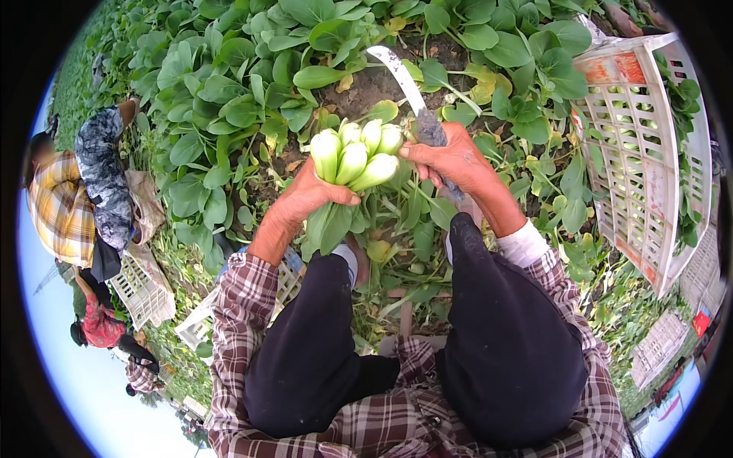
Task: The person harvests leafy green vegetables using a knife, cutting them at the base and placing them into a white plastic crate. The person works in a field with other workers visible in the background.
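Note:
My left hand (314, 193) grips a bunch of green bok choy (358, 154), its pale stem bases turned up and its leaves hanging below my fingers. In my right hand (449, 157) is a sickle (404, 80) with a curved metal blade and a dark wrapped handle. The blade points up and away to the left, towards the standing plants. My right thumb and forefinger reach the right side of the bunch; whether they touch it I cannot tell. Bare soil (363, 97) and yellowed leaves (487, 83) lie beyond the bunch.
Growing bok choy (229, 91) fills the ground ahead. A white plastic crate (630, 154) holding greens stands at my right. Other crates (143, 286) lie at left and right rear (658, 349). A person in a yellow plaid shirt (63, 206) bends at left, with others (103, 323) behind.

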Action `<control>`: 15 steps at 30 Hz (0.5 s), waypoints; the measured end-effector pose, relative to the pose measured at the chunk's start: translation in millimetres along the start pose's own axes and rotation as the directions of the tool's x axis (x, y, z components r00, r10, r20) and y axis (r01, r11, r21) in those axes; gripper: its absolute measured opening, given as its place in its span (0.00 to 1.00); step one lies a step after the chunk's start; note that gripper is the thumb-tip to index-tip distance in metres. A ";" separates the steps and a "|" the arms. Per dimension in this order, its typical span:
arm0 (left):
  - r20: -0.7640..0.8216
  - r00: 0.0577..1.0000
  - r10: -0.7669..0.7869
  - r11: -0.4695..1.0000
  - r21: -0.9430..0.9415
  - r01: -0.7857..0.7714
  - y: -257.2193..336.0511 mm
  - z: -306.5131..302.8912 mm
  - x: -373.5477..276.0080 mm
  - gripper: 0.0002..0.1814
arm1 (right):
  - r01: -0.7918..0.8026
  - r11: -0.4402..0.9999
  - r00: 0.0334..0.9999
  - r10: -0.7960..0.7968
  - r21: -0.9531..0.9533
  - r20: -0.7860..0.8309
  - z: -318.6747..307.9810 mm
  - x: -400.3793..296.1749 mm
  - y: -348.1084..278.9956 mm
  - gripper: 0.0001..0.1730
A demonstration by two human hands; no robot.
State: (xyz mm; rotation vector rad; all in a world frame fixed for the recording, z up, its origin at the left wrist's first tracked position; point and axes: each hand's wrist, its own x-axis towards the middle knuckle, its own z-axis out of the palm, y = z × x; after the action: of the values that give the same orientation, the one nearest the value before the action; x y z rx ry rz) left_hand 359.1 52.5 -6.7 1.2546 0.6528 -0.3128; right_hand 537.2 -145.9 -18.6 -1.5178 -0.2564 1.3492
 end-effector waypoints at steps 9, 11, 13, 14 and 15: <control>0.022 1.000 -0.016 0.735 0.678 -0.003 12.5 -2.1 -2.8 0.30 | 0.060 0.987 0.944 -0.104 -0.146 -0.315 -29.9 25.2 -10.2 0.19; 0.046 0.998 0.048 0.504 0.862 -0.064 26.8 3.9 11.0 0.35 | 0.239 0.735 0.792 -0.526 -0.634 -0.311 -39.5 40.9 19.9 0.27; 0.057 0.989 0.137 0.353 0.930 -0.103 42.6 6.1 18.0 0.38 | 0.081 0.882 0.911 -0.254 -0.463 -0.325 -27.7 46.8 27.0 0.26; 0.141 0.955 0.260 0.187 0.963 -0.193 34.8 -4.8 28.4 0.44 | 0.068 0.860 0.921 -0.249 -0.506 -0.299 -26.0 57.0 34.2 0.23; 0.151 0.962 0.228 0.101 0.979 -0.178 41.0 -6.6 38.2 0.45 | 0.051 0.836 0.932 -0.237 -0.546 -0.276 -24.7 69.1 46.4 0.21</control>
State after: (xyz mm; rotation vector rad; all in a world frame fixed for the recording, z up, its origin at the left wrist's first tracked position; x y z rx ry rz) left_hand 409.9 76.0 0.6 2.6966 0.1784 -0.5290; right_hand 560.5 -129.5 -100.7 -2.1157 -0.5548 0.9073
